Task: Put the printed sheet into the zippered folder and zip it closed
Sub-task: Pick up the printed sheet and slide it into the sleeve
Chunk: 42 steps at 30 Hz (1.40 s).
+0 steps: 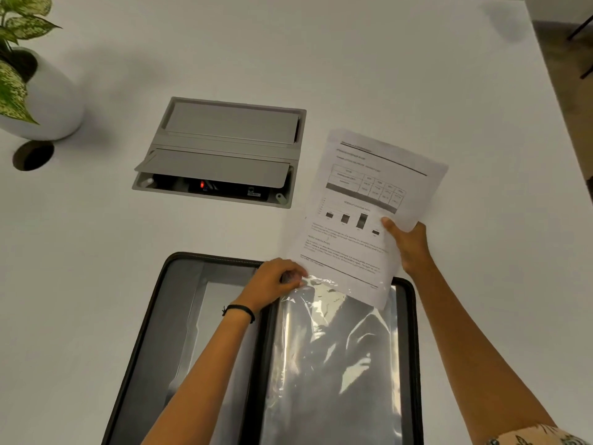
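The zippered folder lies open on the white worktop. The right hand grips the printed sheet by its side, with the low corner at the top of a clear plastic sleeve. The left hand pinches the sleeve's top edge. The step looks like sliding the sheet in. Next, the mouth must open wide so the paper can go down straight.
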Motion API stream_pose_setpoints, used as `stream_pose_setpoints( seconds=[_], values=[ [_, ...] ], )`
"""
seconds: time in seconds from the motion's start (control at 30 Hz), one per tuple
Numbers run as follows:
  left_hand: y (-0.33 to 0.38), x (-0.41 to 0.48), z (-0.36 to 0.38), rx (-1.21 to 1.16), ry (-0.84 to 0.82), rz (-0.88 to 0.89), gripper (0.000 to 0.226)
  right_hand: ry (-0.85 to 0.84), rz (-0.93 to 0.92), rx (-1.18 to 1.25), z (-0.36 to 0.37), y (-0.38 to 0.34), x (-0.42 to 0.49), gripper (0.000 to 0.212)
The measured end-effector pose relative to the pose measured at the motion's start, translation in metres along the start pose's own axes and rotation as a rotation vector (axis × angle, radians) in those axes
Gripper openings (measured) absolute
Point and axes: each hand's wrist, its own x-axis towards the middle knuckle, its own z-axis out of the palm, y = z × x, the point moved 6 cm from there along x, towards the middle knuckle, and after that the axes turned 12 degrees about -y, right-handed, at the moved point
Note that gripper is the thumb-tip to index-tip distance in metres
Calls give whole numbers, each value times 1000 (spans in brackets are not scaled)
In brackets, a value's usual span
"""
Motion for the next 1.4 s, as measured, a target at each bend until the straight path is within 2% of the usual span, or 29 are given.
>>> stream_pose_setpoints(
  seconds=[0.17,0.43,0.63,0.83,0.93,0.97,1.03,1.07,1.13,1.23,1.3,1.4],
  values=[
    [-8,-4,-13,105,60,-49,6,-58,-8,-60,4,-12,5,55],
    [-10,-2,-21,188,52,-51,10,-144,-26,-69,10,-21,8,48],
    [-13,-3,-18,124,39,-50,8,-162,-28,-105,12,-26,6,44],
    [-14,1,-15,61,45,-43,3,-257,17,-225,23,-19,3,47],
    [-14,1,-17,-79,73,-60,20,-272,32,-271,27,-16,0,49],
    [-13,2,-18,-152,94,-67,20,-274,23,-294,27,-15,-2,49],
    [-14,3,-20,-289,145,-73,9,-287,-49,-363,31,-16,-7,44],
    [-14,4,-21,-327,164,-77,12,-284,-116,-399,32,-19,-12,42],
    [-16,7,-20,-372,193,-95,23,-233,-293,-490,33,-24,-21,43],
    [-20,12,-20,-446,243,-117,47,-67,-530,-855,29,-26,-29,32],
    [-21,16,-18,-494,256,-129,56,-30,-582,-977,29,-23,-33,31],
    [-21,25,-19,-615,289,-163,54,-44,-631,-1007,30,-20,-45,31]
  ],
)
